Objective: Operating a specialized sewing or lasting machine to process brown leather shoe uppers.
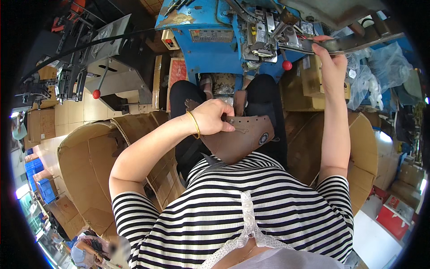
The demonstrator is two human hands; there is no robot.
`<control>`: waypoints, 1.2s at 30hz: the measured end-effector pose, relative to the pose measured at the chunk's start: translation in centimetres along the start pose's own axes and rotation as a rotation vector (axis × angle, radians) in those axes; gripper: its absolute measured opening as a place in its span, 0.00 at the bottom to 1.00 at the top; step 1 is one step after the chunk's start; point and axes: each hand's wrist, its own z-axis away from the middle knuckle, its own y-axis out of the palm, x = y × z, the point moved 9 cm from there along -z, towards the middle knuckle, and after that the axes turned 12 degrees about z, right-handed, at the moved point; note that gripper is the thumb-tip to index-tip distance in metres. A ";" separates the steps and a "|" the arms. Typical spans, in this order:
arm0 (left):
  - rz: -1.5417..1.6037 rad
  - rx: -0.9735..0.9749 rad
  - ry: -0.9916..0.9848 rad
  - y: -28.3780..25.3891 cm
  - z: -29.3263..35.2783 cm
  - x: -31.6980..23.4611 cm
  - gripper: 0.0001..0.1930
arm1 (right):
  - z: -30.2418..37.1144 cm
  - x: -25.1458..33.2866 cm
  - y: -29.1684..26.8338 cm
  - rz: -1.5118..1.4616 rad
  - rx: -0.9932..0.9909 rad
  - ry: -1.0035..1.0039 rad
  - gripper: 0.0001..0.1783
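Note:
My left hand [213, 117], with a gold bangle at its wrist, is closed on the top edge of a brown leather shoe upper [235, 141]. The piece hangs over my lap and has a row of small holes along its edge and a round dark badge on its side. My right hand [330, 62] reaches up to a curved metal rail [358, 46] on the blue machine [201, 54], thumb on the near side and fingers over the far side. Left of that hand is the machine's metal head [263, 38], above a red-knobbed lever [286, 65].
Cut-open cardboard boxes [96, 157] flank my legs on both sides. A second machine with a red-knobbed lever [96, 93] stands at left. Clear plastic bags [380, 67] hang at right over cardboard boxes [311, 85]. Another person [87, 251] is at the lower left.

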 end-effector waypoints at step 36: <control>-0.770 -0.638 1.018 2.5 9.2 -7.5 0.10 | 21.1 10.7 6.1 0.394 0.138 -1.064 0.05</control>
